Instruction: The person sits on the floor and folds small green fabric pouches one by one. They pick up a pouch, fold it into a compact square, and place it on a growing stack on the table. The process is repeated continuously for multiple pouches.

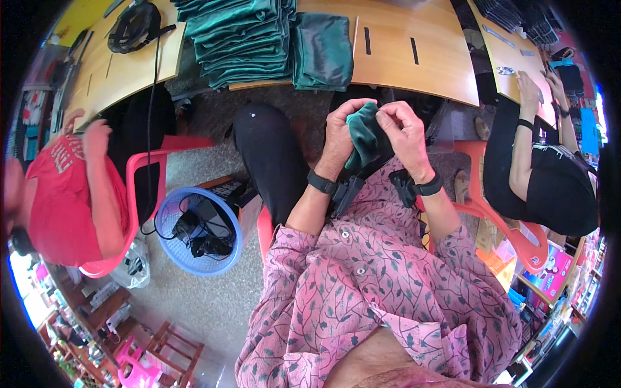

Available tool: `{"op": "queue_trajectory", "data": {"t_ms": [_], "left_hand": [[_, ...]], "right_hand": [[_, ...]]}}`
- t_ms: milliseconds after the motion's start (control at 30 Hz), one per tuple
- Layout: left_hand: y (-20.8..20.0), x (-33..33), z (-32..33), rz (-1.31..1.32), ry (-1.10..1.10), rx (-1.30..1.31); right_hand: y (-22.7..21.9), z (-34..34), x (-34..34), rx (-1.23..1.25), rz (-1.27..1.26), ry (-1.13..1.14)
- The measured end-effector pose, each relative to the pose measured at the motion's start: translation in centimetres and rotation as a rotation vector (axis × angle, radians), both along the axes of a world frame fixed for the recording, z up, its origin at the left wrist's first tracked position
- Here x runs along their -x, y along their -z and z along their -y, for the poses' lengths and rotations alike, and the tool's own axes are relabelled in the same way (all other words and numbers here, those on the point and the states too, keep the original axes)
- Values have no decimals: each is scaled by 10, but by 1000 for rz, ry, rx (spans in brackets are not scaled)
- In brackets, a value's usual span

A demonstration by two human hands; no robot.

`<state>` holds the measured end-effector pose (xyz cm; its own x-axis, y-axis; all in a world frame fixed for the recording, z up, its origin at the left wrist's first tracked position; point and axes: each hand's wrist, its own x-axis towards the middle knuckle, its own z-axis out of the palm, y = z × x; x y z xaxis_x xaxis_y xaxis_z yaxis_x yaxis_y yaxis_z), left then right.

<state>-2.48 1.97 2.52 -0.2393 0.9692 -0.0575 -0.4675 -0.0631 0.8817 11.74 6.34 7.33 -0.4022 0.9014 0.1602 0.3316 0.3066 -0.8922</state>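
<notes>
Green cloth [365, 137] | pinched by left hand [339, 126], right hand [405, 128] | hanging between

Tan tables [446, 58], floor [200, 301] perhaps concrete

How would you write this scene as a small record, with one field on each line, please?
Left hand: the left hand pinches the green cloth near its top
Right hand: the right hand pinches the same cloth, on its right side
Wrists: a black strap on each
Table ahead: wooden table with piled green fabric
Floor, left: blue basket holding black items
Left neighbour: person in red
Right neighbour: person in black
</notes>
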Motion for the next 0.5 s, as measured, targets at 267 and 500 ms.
{"op": "queue_trajectory", "data": {"t_ms": [267, 500], "left_hand": [[-4, 3, -1, 5, 87, -1], [0, 2, -1, -24, 57, 8]], "right_hand": [[-13, -16, -2, 146, -23, 11], [-4, -15, -2, -4, -17, -141]]}}
